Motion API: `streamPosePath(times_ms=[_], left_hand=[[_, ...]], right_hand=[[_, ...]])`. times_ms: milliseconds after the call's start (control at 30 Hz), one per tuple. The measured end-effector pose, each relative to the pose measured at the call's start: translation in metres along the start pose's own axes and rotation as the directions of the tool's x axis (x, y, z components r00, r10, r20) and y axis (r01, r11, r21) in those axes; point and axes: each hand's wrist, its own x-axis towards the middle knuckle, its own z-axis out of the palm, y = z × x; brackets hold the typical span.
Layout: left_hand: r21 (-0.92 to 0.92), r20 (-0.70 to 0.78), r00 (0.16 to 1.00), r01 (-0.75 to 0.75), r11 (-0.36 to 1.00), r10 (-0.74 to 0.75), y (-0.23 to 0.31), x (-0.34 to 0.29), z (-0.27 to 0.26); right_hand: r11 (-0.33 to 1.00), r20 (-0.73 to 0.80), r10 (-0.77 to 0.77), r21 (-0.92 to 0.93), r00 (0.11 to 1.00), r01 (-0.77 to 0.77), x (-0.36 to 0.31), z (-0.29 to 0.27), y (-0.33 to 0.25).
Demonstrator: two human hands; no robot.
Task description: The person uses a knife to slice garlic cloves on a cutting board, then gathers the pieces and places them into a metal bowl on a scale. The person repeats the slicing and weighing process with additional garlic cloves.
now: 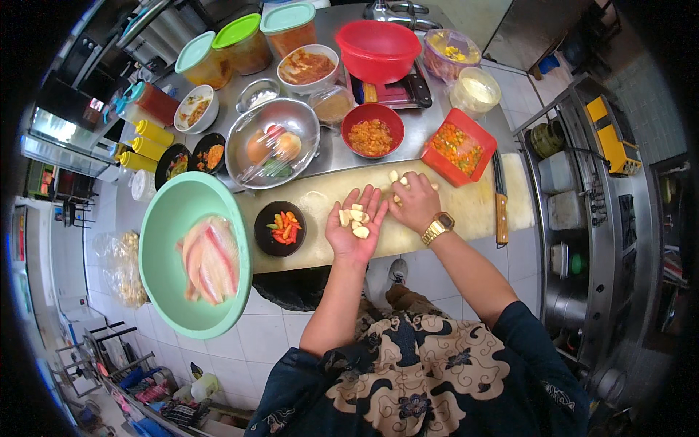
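Garlic cloves in the palm, more on the board

Peeled pale garlic cloves (355, 221) sit in a small heap in the left hand (354, 227), which is palm up, fingers spread wide and pointing away from the person. Too small to tell which way each clove's long axis runs. Right hand (417, 204) is palm down just beside it, fingers curled over a few more loose cloves (397, 177) on the pale wooden cutting board (473, 207), so I can't tell if it's actually gripping any.

Board lies on a steel desk (422, 131) in a tiled kitchen. Close by: small black bowl of chopped chillies (280, 228), red square tub of diced vegetables (459, 148), wooden-handled knife (500, 200), big mint-green bowl of fish fillets (195, 255).
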Motion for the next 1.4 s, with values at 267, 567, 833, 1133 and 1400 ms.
streamPosePath(times_ms=[267, 567, 833, 1133, 1400], left_hand=[[0.051, -0.027, 0.999, 0.031, 0.998, -0.03, -0.005, -0.002, 0.011], [0.163, 0.041, 0.985, 0.158, 0.974, -0.166, -0.015, 0.001, -0.006], [0.148, 0.086, 0.992, 0.079, 0.986, -0.093, -0.014, 0.009, -0.021], [-0.122, 0.126, 0.984, 0.143, 0.982, -0.128, 0.021, -0.02, -0.032], [-0.104, 0.121, 0.971, 0.218, 0.97, -0.205, 0.023, -0.043, -0.042]], right_hand=[[0.872, -0.11, 0.23, 0.463, 0.967, -0.155, 0.016, -0.002, 0.009], [0.872, -0.149, -0.096, 0.465, 0.984, 0.156, 0.014, -0.026, -0.068], [0.855, -0.257, -0.226, 0.41, 0.94, 0.318, 0.011, -0.038, -0.058], [0.988, 0.18, 0.126, -0.112, 0.976, -0.106, -0.018, -0.031, -0.022], [0.997, 0.202, -0.022, 0.074, 0.979, 0.007, 0.037, 0.013, -0.028]])
